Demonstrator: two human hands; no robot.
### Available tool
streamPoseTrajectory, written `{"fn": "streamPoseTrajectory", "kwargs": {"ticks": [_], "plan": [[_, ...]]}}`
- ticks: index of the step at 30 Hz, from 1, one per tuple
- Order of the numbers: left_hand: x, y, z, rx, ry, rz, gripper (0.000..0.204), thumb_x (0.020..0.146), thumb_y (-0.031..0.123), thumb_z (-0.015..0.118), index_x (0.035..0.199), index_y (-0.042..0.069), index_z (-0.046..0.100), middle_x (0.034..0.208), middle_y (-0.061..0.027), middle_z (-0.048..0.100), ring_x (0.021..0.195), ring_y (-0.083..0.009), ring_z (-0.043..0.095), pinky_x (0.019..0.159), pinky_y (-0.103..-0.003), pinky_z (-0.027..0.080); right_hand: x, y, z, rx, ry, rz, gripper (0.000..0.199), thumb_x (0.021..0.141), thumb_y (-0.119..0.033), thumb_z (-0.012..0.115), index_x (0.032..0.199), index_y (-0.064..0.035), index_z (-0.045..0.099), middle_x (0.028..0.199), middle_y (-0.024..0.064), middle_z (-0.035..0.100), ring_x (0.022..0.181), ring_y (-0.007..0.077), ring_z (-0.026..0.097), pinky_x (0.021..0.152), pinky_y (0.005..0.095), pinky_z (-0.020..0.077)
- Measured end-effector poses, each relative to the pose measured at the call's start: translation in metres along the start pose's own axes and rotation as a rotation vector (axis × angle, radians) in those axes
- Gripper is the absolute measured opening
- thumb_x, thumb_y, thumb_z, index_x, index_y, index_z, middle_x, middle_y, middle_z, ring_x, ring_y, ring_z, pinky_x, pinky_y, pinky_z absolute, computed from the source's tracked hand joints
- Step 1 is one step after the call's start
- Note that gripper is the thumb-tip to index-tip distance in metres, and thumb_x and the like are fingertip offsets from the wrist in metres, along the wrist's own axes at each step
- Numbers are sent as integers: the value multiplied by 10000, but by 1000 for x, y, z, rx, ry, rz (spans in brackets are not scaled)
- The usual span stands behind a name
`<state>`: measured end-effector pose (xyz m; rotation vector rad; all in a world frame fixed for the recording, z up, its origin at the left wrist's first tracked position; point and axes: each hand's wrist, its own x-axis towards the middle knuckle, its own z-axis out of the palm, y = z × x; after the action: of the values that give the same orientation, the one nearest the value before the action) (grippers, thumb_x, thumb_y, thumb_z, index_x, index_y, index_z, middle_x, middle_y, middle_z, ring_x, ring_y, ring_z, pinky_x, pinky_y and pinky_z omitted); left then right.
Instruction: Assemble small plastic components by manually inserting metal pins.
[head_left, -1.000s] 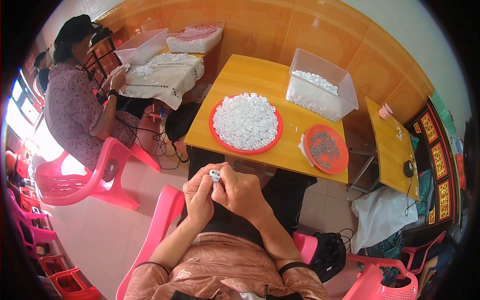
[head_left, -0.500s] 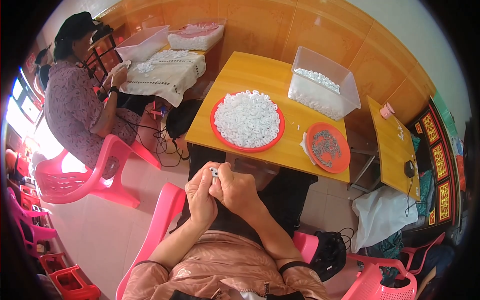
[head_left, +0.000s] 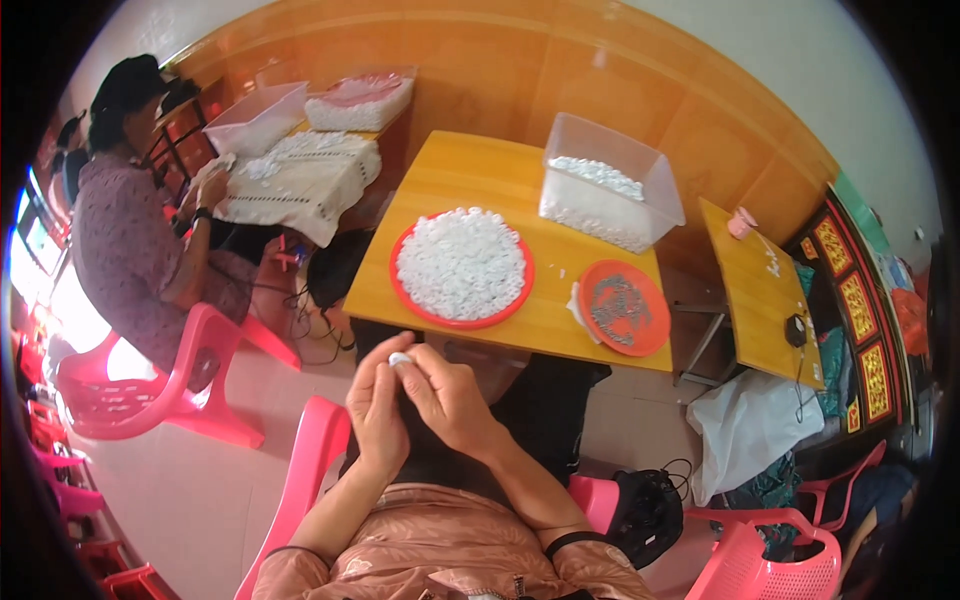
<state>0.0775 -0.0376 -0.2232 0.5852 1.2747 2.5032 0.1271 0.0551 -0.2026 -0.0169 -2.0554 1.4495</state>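
Note:
Above my lap, my left hand and my right hand meet, both closed around a small white plastic piece. Its smooth, rounded white side shows between the thumbs; the fingers hide the rest. Just beyond my hands, a red round tray is heaped with similar white plastic pieces. To the right on the same yellow table, an orange-red plate carries a scatter of small grey metal parts.
A clear plastic bin of white pieces stands at the table's back right. At left a co-worker sits on a pink chair beside a cloth-covered table. Another yellow table and a white sack are at right.
The white piece has turned: its face with dark holes showed before, its smooth side shows now. My left fingers have straightened somewhat. The whole view has shifted, with the tables lower and more left.

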Motion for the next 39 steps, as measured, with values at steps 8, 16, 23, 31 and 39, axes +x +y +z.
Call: {"fn": "streamPoseTrajectory", "kwargs": {"ticks": [8,16,23,31,39], "plan": [[-39,124,0,1660,-98,1170,157,877,124,485,885,9,592,906,-80,554,847,-251,547,713,-341,442,9,26,-55,-426,-504,156,356,832,-312,527,704,10,611,714,228,595,667,413,578,612,479,447],[-31,106,-5,1576,-129,1157,149,869,119,495,888,14,599,907,-81,564,858,-250,553,723,-345,444,122,20,-144,-214,620,105,314,887,-320,597,835,-12,621,537,41,561,479,118,520,496,285,412],[-32,96,-11,1506,-135,1137,142,860,113,505,891,19,606,907,-83,574,870,-250,559,734,-349,446,126,66,-168,-377,468,167,237,832,-244,647,820,-7,660,606,62,617,527,97,544,515,254,417],[-37,95,-16,1447,-117,1134,135,851,107,516,894,24,614,908,-84,585,883,-250,565,745,-354,448,92,119,-147,-596,-21,304,123,687,-155,664,755,-58,697,751,136,665,724,281,646,672,368,503],[-38,90,-20,1364,-89,1128,130,841,101,528,897,30,622,909,-86,597,897,-249,571,757,-359,450,84,118,-111,-577,-247,271,118,688,-121,659,783,-63,699,784,134,664,766,290,639,712,392,500]]}}
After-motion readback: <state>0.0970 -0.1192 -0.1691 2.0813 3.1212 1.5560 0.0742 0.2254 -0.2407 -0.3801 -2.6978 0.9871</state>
